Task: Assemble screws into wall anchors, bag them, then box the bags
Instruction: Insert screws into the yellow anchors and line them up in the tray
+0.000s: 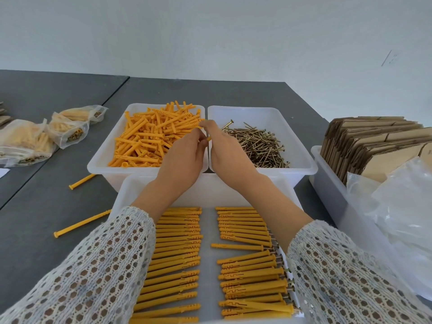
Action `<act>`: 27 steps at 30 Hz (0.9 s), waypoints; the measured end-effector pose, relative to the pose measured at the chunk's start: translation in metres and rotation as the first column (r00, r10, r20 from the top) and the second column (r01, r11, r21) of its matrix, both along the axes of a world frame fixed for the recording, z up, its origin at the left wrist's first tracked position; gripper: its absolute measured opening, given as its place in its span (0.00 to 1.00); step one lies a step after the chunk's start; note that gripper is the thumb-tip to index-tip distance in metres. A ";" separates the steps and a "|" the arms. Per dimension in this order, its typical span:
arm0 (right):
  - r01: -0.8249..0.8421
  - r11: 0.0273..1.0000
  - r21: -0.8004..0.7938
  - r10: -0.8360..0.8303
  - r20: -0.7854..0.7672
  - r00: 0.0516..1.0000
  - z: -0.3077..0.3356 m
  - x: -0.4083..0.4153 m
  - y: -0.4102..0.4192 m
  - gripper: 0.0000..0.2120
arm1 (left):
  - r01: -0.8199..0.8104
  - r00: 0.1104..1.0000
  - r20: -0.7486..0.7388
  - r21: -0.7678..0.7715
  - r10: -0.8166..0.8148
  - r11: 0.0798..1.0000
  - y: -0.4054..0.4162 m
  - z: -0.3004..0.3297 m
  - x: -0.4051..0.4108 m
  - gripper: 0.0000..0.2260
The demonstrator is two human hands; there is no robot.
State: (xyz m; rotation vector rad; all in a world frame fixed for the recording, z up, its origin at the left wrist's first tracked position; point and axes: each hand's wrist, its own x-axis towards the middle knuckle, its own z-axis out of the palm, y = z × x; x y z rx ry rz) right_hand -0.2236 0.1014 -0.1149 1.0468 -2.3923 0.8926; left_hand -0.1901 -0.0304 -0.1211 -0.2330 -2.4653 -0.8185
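Hands, left hand (184, 157) and right hand (228, 150), pinch one anchor (208, 138) above the touching bin rims (208, 136).

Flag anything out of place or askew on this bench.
Two anchors lie loose on the table, left of the bins and tray. In the tray's right column, one assembled anchor sits shifted left of its row, with gaps around it. Nothing looks spilled or damaged.
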 end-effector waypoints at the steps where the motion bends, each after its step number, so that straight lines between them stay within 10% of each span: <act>1: -0.012 1.000 -0.005 0.012 -0.015 1.000 0.001 0.002 -0.001 0.28 | 0.008 1.000 -0.018 0.037 -0.007 0.999 0.000 0.000 0.000 0.09; 12: 0.232 0.916 -0.328 -0.252 -0.021 0.967 0.012 -0.002 0.011 0.27 | 0.109 0.992 -0.003 0.495 -0.124 0.862 0.007 0.020 0.007 0.09; 18: 0.495 0.736 -0.463 -0.367 0.342 0.865 0.009 -0.025 0.026 0.17 | 0.298 0.894 0.084 0.623 -0.441 0.723 0.026 0.035 0.020 0.09; 22: 0.683 0.604 -0.411 -0.107 0.807 0.580 0.005 -0.047 0.045 0.10 | 0.386 0.788 0.255 0.505 -0.561 0.772 0.033 0.035 0.025 0.09; 27: 0.690 0.593 -0.415 -0.008 0.854 0.521 0.003 -0.056 0.051 0.07 | 0.468 0.607 0.482 0.425 -0.632 0.775 0.039 0.030 0.032 0.06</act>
